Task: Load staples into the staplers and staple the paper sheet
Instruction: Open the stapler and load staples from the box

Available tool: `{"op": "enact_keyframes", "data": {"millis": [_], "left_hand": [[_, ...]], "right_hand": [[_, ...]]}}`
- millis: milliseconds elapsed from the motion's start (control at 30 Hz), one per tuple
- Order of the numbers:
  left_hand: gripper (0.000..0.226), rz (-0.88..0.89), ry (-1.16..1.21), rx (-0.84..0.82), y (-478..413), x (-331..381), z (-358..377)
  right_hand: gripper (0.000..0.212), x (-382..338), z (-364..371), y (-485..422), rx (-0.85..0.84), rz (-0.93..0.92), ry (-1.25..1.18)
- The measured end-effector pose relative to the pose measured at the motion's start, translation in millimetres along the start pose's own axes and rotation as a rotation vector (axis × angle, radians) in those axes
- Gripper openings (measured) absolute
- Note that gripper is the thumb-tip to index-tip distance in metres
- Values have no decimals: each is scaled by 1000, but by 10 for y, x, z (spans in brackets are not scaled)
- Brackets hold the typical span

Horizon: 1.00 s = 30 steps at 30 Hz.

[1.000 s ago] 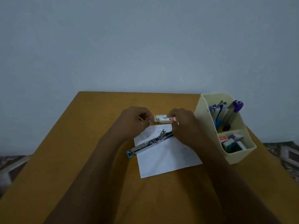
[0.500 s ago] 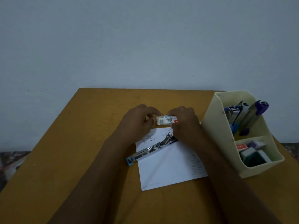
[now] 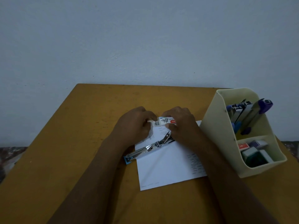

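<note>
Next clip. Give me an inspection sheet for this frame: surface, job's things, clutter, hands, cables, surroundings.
Surface: ochre table, with a sheet lying on it.
Job's things: paper sheet lies flat; opened stapler lies diagonally across its left part, blue end overhanging onto the table; staple box is held over the sheet's far edge.
Clutter: cream organiser at the right, spare staplers standing in its rear compartment, small boxes in the front one.
Hands: left hand and right hand each pinch one end of the staple box.
Cables: nothing seen.
Surroundings: plain grey wall; patterned floor at the edges.
</note>
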<state>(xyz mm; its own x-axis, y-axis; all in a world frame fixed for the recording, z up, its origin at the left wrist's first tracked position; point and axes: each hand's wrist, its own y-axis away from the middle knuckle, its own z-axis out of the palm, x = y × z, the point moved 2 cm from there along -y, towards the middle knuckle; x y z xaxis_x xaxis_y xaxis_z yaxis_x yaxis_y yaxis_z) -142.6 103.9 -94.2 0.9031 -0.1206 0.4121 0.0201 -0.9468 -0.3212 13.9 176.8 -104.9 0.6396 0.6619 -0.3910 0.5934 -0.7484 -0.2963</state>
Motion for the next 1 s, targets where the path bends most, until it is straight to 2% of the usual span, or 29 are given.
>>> {"op": "enact_keyframes", "data": {"millis": [133,233,567,800,1000], "left_hand": [[35,54,-14,-11,9,-17,10],[30,71,-4,-4,8,-32,16],[15,48,-41,33,16,-7,-7],[6,16,-62,1,15,26,1],[4,-30,32,10,-2,-9,-37]], "right_hand": [[35,17,2,4,-6,25,-29],[35,33,16,6,-6,37,-52],[34,51,32,22,26,50,-86],[44,43,35,27,15,66,-79],[44,45,32,33,21,62,-84]]}}
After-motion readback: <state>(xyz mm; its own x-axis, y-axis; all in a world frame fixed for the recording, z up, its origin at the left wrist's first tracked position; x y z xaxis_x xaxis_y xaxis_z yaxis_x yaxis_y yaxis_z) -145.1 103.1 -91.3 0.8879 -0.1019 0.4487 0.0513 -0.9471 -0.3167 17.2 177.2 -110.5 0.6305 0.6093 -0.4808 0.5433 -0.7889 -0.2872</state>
